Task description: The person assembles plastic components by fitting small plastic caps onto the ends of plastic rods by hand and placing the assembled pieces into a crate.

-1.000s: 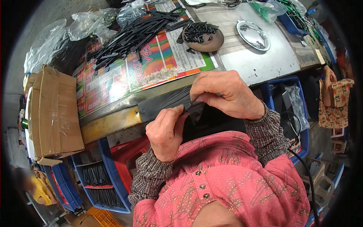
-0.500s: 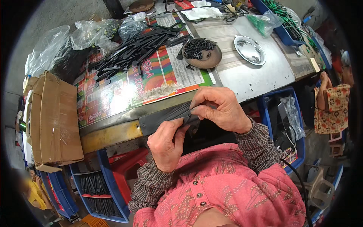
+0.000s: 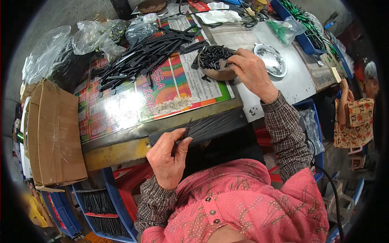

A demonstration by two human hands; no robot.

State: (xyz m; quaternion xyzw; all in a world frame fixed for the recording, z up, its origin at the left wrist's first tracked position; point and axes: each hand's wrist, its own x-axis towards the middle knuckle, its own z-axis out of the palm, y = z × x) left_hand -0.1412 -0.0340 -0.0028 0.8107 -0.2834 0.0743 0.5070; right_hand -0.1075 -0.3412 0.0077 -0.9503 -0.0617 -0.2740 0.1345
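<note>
My left hand (image 3: 167, 158) is closed on a thin black stick (image 3: 187, 130) with a fine pointed tip, held upright in front of the table's edge. Beside that tip, a black sheet (image 3: 221, 121) with a creased surface covers part of the front edge. My right hand (image 3: 253, 75) reaches over a round brown bowl (image 3: 221, 75), fingertips pinched together inside it. Small black tube-like pieces (image 3: 214, 56) fill the bowl's far side. Whether a piece is between the right fingertips cannot be made out.
A heap of long black sticks (image 3: 142, 58) lies left of the bowl. A silver plate (image 3: 279, 73) with small bits stands to the right. A cardboard box (image 3: 58, 137) is at the left edge. Another person (image 3: 352, 117) sits far right.
My right hand has left my left hand and moved up and right to the bowl. My left hand keeps the black stick and has shifted slightly left and down.
</note>
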